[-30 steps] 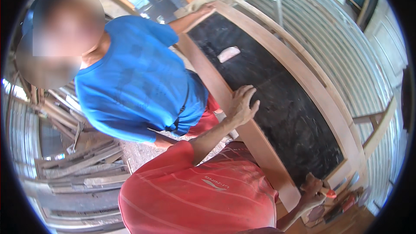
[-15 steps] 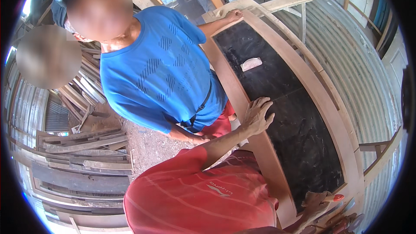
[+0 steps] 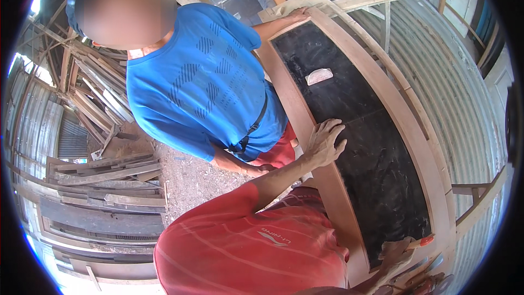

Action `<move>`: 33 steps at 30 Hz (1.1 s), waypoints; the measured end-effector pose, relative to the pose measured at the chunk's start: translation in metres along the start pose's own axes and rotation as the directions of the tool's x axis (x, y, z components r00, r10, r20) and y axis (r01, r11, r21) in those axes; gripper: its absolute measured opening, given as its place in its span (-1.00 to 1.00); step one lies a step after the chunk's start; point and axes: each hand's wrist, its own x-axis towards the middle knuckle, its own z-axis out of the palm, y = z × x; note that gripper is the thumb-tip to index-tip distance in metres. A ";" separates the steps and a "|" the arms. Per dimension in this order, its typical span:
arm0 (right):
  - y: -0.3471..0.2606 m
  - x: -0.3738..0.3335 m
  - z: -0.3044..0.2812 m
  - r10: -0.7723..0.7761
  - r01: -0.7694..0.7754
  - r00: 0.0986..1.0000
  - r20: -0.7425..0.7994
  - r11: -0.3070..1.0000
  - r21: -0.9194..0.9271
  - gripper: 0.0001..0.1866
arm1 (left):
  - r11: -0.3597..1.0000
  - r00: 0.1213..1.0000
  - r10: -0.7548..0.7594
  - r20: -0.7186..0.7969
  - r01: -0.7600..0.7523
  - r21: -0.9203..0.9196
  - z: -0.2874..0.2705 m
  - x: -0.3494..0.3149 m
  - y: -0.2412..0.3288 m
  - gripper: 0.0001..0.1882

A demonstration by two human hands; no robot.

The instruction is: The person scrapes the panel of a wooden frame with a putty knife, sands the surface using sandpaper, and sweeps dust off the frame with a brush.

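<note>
I see: left hand [image 3: 324, 145] — fingers spread over long black wood-framed panel [image 3: 382, 169] | right hand [image 3: 396, 255] — closed round red-tipped tan handle [image 3: 426, 240]

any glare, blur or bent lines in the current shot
All in the head view: the fisheye bends the wooden frame and corrugated metal, corners go black; a patch at upper left glares white; the co-worker's face is blurred over; the right hand looks more shaded than the left hand.

Left grip [image 3: 326, 143] on framed panel [image 3: 381, 166]
</note>
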 end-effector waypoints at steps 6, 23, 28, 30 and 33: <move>0.095 0.002 0.009 0.222 -0.226 0.967 0.126 0.974 0.014 -0.60 | 1.000 1.000 0.011 0.010 -0.010 -0.026 -0.001 0.002 0.004 -0.49; -0.032 0.049 -0.050 0.353 -0.386 0.920 -0.169 0.889 -0.247 -0.69 | 0.994 0.997 0.072 -0.017 -0.073 -0.079 -0.010 0.030 -0.072 -0.59; 0.017 0.081 0.002 -0.105 -0.096 0.944 -0.311 0.818 -0.567 -0.77 | 0.997 0.998 0.064 0.023 -0.063 -0.053 0.001 0.030 -0.072 -0.61; 0.020 0.083 0.067 0.018 -0.242 0.938 -0.345 0.746 -0.620 -0.74 | 0.996 0.996 0.081 0.035 -0.079 -0.051 0.000 0.029 -0.065 -0.61; -0.036 0.086 0.080 -0.013 -0.037 0.980 -0.199 0.969 -0.244 -0.63 | 0.995 0.996 0.085 0.038 -0.083 -0.053 -0.002 0.025 -0.068 -0.61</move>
